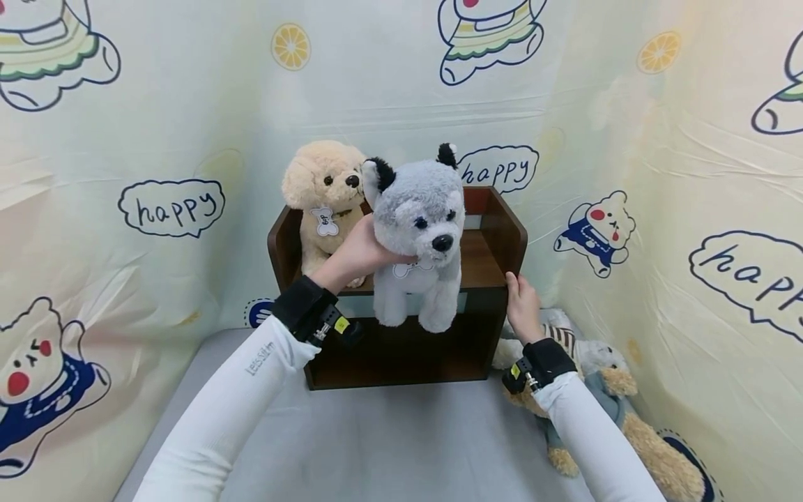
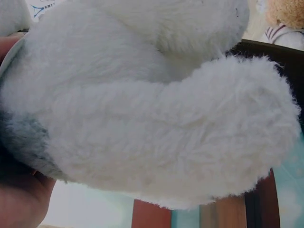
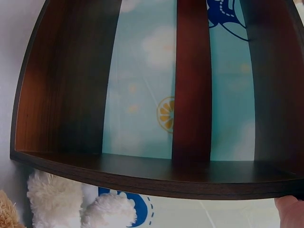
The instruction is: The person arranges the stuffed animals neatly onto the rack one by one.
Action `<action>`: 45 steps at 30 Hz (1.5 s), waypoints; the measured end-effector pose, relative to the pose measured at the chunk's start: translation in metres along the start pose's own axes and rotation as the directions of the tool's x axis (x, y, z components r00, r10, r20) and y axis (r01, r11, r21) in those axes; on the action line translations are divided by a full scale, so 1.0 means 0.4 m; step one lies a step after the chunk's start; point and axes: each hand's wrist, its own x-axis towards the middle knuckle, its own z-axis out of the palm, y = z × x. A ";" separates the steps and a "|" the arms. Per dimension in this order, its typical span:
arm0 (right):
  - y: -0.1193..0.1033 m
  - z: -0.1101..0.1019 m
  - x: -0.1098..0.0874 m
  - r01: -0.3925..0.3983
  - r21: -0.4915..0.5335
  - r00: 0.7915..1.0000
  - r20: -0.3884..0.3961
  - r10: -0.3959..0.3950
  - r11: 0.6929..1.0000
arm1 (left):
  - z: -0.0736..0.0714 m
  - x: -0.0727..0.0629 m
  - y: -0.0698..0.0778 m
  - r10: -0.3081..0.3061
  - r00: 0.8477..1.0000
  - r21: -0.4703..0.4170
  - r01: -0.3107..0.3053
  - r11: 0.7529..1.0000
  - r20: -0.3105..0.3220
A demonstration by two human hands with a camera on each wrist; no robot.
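White left sleeve (image 1: pixel 219 411): nearest. Left hand (image 1: pixel 359 251): fingers curled round neck of grey toy dog (image 1: pixel 419 230), upright before the shelf (image 1: pixel 511 233). Right hand (image 1: pixel 524 308): gripping shelf's right front edge. Tan toy dog (image 1: pixel 323 199): shelf's upper-left corner. Advisable: brace shelf, raise grey toy dog above upper front edge. Apparent room: upper board (image 1: pixel 482 263), right end.

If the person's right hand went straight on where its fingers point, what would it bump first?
Probably the shelf: the right hand's fingertips seem to touch its side edge, though depth there is hard to judge.
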 end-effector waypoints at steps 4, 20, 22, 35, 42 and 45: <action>0.001 -0.002 -0.001 -0.002 0.017 1.000 0.001 0.002 1.000 | 0.009 0.025 -0.004 -0.007 1.000 -0.025 0.007 1.000 -0.010; 0.006 0.001 -0.001 0.005 0.005 1.000 0.002 -0.005 1.000 | 0.057 0.098 -0.081 -0.086 0.990 -0.143 0.069 0.987 -0.114; 0.006 0.000 -0.003 -0.001 0.014 1.000 0.013 0.001 1.000 | 0.061 0.106 -0.089 -0.094 0.989 -0.134 0.079 0.988 -0.110; 0.006 -0.003 -0.002 0.000 0.007 1.000 0.017 0.000 1.000 | 0.074 0.140 -0.107 -0.110 0.985 -0.151 0.090 0.985 -0.130; 0.003 -0.003 -0.005 -0.014 0.001 1.000 0.025 0.014 1.000 | 0.078 0.142 -0.119 -0.123 0.984 -0.140 0.106 0.984 -0.125; 0.005 -0.003 -0.004 -0.014 -0.006 1.000 0.023 0.015 1.000 | 0.080 0.138 -0.122 -0.144 0.985 -0.143 0.131 0.981 -0.089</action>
